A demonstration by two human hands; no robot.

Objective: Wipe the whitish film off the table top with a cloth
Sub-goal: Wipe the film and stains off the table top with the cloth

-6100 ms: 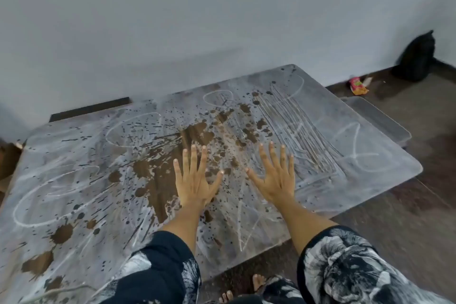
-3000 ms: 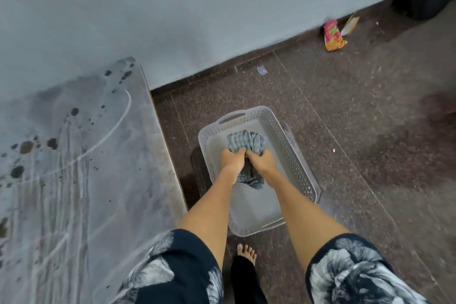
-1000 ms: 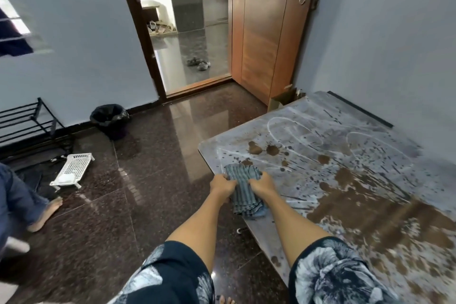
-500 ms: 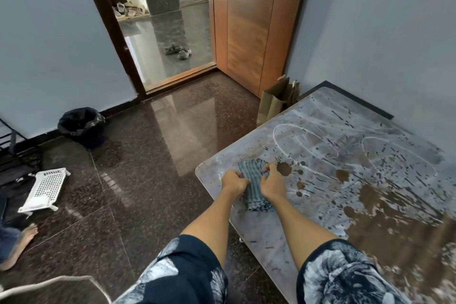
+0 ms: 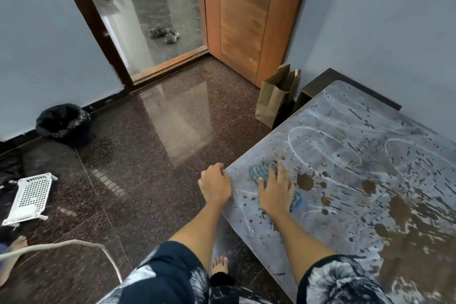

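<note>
Cloth (image 5: 262,172) lies flat on the table top (image 5: 357,180), close to the near left corner. My right hand (image 5: 275,190) is spread out on top of it, fingers straight, pressing it down. Only the striped far end and a bit of blue by my wrist poke out. My left hand (image 5: 214,185) is just beside it, with curled fingers holding the table's left edge. White film (image 5: 328,128) with loopy lines covers the top to the right and far side of the cloth. Brown splotches (image 5: 305,181) sit just right of my right hand, and bigger ones lie farther right. Past the left edge is dark floor (image 5: 148,155). A paper bag (image 5: 277,99) stands by the far corner.
</note>
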